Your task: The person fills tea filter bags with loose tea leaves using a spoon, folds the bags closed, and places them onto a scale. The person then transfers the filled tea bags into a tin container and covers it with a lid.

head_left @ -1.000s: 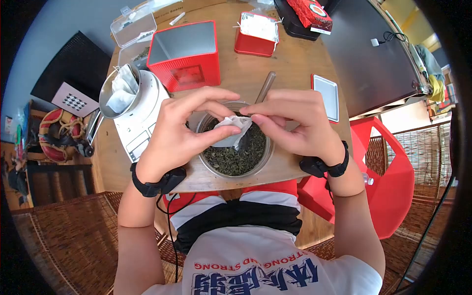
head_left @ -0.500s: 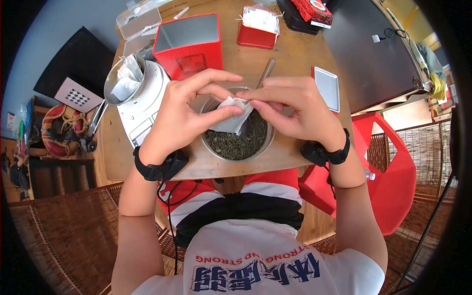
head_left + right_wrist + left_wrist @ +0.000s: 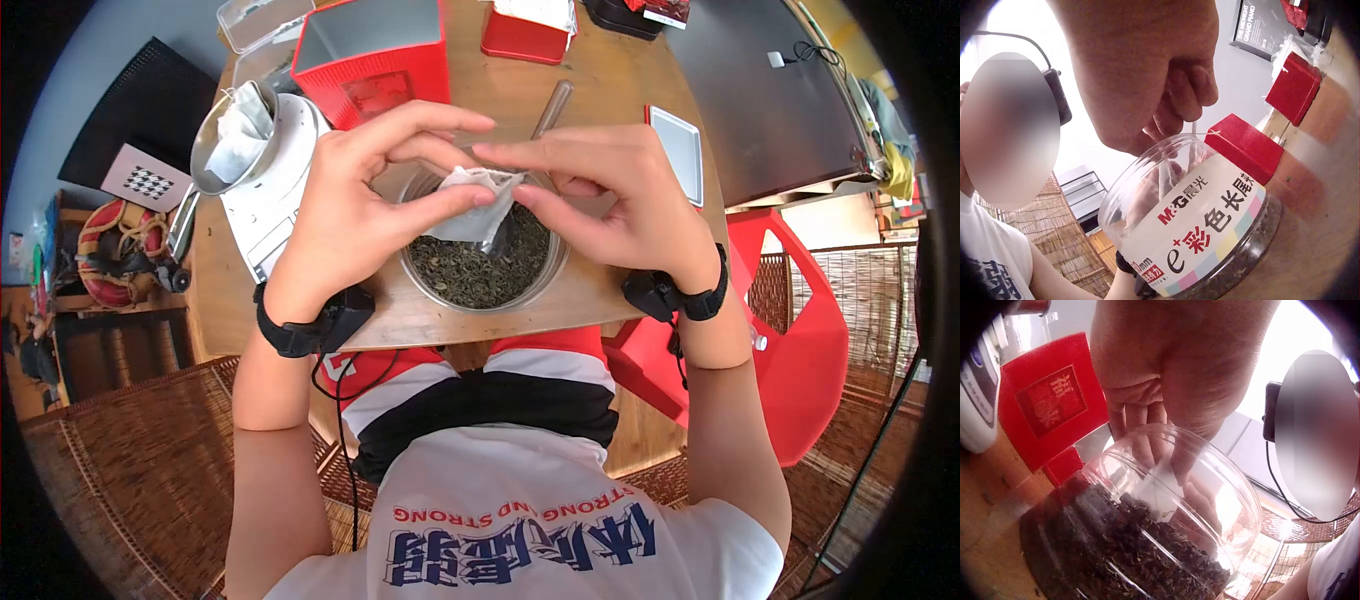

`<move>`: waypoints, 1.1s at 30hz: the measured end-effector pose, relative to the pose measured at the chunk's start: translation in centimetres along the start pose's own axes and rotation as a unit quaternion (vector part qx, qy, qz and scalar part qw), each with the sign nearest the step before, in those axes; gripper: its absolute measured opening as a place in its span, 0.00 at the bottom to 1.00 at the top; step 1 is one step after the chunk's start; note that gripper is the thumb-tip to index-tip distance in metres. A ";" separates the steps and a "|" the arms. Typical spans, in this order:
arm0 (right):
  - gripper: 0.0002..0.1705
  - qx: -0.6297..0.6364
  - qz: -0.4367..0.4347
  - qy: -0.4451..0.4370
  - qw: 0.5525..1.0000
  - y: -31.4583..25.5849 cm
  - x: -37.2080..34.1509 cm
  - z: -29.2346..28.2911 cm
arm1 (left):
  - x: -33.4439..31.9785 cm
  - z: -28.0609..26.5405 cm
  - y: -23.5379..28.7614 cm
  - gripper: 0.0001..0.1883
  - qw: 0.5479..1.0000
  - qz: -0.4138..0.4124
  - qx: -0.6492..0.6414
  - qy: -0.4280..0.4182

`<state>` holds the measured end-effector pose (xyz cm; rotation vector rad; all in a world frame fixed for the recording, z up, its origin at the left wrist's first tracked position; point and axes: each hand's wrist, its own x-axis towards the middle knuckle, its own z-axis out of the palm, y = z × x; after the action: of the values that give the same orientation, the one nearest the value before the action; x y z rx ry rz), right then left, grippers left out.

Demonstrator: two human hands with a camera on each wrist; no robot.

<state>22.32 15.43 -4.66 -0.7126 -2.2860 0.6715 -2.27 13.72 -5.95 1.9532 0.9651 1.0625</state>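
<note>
Over a clear plastic jar [image 3: 1204, 231] of dried tea leaves [image 3: 480, 278], both hands hold a small white tea bag [image 3: 462, 218]. My left hand [image 3: 365, 190] grips its left side between thumb and curved fingers. At the bag's upper right edge, my right hand [image 3: 615, 190] pinches with thumb and forefinger, its other fingers curled in. A thin white string [image 3: 1195, 128] hangs by the right fingers in the right wrist view. The handle of a scoop or spoon [image 3: 553, 108] leans out of the jar's far side, its lower end hidden.
Left of the jar stands a white scale [image 3: 265, 225] bearing a metal bowl [image 3: 205, 165] with white tea bags. Beyond are a large open red tin [image 3: 370, 85] and a smaller red tin [image 3: 520, 42] of white bags. A tin lid [image 3: 678, 155] lies at the right.
The head view has shifted, so the table sits higher in it. My right forefinger has moved slightly away from the thumb along the bag's edge. The left hand keeps its grip.
</note>
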 end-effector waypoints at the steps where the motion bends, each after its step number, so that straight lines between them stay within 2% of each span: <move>1: 0.18 0.007 -0.003 0.021 1.000 0.0 -0.1 0.0 | -0.1 0.1 0.1 0.25 1.000 -0.012 -0.006 0.007; 8: 0.15 -0.021 -0.005 0.007 1.000 -0.2 0.2 -0.8 | -0.2 0.0 0.2 0.24 1.000 -0.007 0.005 0.002; 11: 0.12 -0.028 0.005 0.012 1.000 -0.1 0.1 -1.1 | -0.1 -0.1 0.3 0.22 1.000 0.008 0.007 0.003; 14: 0.10 -0.063 0.033 0.000 0.997 0.2 -0.2 -0.9 | -0.3 0.0 0.8 0.20 0.999 -0.012 0.035 0.023; 16: 0.08 -0.026 0.003 0.042 0.999 0.2 0.0 -0.5 | 0.0 -0.3 0.5 0.19 0.999 0.002 0.041 0.022; 19: 0.07 -0.034 0.003 0.043 0.999 0.2 0.0 -0.4 | 0.0 0.2 -0.4 0.19 0.998 0.026 0.034 0.050; 21: 0.07 -0.034 0.004 0.036 0.999 0.2 -0.2 -0.4 | 0.1 0.1 -0.4 0.20 0.997 0.059 0.040 0.029; 23: 0.07 -0.030 -0.003 0.034 0.999 0.2 -0.1 -0.2 | 0.1 -0.3 -0.2 0.23 0.999 0.039 0.033 0.004; 25: 0.06 -0.011 -0.018 0.029 0.999 0.0 -0.1 0.0 | 0.4 -0.6 0.1 0.26 0.991 0.101 0.074 -0.053; 27: 0.06 -0.004 -0.020 0.025 0.999 0.0 -0.2 -0.1 | 0.2 -0.1 -0.1 0.26 0.994 0.092 0.053 -0.040; 30: 0.07 -0.002 -0.026 0.035 0.999 0.0 -0.2 0.1 | 0.4 -0.2 -0.4 0.20 0.992 0.111 0.053 -0.023; 33: 0.06 -0.001 -0.027 0.053 0.998 -0.2 -0.2 0.3 | 0.2 -0.2 -0.4 0.15 0.994 0.095 0.053 -0.019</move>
<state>22.17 15.00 -4.84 -0.6692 -2.2023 0.5918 -2.48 14.10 -6.18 2.1790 0.8424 1.0942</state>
